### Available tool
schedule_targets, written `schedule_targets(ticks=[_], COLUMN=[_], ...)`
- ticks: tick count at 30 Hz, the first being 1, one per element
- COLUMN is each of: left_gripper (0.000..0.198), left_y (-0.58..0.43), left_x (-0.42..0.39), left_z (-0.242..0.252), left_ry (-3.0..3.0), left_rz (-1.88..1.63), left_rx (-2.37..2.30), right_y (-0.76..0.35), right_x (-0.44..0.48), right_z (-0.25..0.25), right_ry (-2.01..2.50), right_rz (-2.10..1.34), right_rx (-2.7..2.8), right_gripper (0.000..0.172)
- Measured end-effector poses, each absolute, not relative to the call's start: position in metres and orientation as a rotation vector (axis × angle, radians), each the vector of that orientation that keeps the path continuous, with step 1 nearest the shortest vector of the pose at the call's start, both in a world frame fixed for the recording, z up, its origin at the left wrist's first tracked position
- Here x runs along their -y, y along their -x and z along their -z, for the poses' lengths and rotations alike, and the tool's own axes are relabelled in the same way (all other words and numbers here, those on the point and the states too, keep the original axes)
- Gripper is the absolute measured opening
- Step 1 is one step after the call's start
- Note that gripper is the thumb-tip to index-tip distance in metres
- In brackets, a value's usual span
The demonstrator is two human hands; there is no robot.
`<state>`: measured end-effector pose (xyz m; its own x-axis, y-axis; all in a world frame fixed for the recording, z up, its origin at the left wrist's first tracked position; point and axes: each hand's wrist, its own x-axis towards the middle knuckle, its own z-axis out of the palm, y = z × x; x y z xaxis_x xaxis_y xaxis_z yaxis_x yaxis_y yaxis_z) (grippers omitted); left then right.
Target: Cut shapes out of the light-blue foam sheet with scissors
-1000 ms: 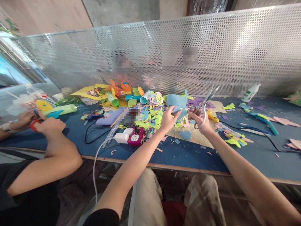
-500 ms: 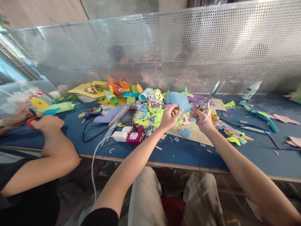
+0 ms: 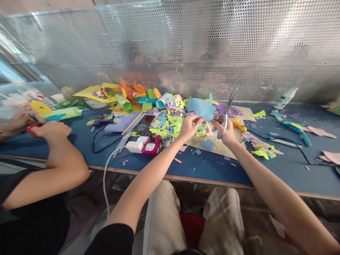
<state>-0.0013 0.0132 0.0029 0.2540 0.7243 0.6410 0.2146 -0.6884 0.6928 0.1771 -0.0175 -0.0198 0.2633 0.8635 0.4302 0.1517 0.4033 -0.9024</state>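
Observation:
My left hand [image 3: 191,126] has thumb and fingers closed at the lower edge of a piece of light blue paper [image 3: 201,107]. The paper stands raised above the scrap pile. In my right hand [image 3: 225,132] are metal scissors with pale handles [image 3: 225,124]; their blades point up and away, nearly together. The right thumb and fingertips reach to the paper's lower right corner, and whether they pinch it I cannot tell. Below the hands, a blue heart-shaped paper piece [image 3: 208,144] lies on a brown sheet [image 3: 223,150].
Paper scraps [image 3: 170,124] are heaped left of my hands. A yellow-handled tool [image 3: 239,124], a teal cutter [image 3: 297,130] and a glue bottle [image 3: 286,98] are to the right. A purple box [image 3: 151,146] and white charger [image 3: 134,146] sit left. A co-worker's hand [image 3: 54,129] holds red-handled scissors.
The fingers of my left hand have closed at the paper's edge. The scissor blades, spread before, have come nearly together. The view has tipped slightly downward.

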Motion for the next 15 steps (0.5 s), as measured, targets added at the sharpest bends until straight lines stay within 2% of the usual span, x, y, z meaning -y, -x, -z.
schedule_targets(ticks=[3, 10, 15], left_gripper=[0.037, 0.032, 0.038], left_y=[0.004, 0.01, 0.01], left_x=[-0.013, -0.02, -0.024], left_z=[-0.005, -0.007, -0.004], left_ry=[-2.066, -1.932, -1.931], left_rz=[-1.353, -1.5, -1.391], left_rx=[-0.827, -0.873, -0.92], right_y=[-0.178, -0.188, -0.197], right_x=[0.017, 0.013, 0.012], right_z=[0.021, 0.024, 0.022], right_ry=[1.091, 1.099, 1.104], right_rz=[-0.624, -0.585, -0.598], right_rx=[1.259, 1.253, 1.383], right_gripper=[0.024, 0.023, 0.023])
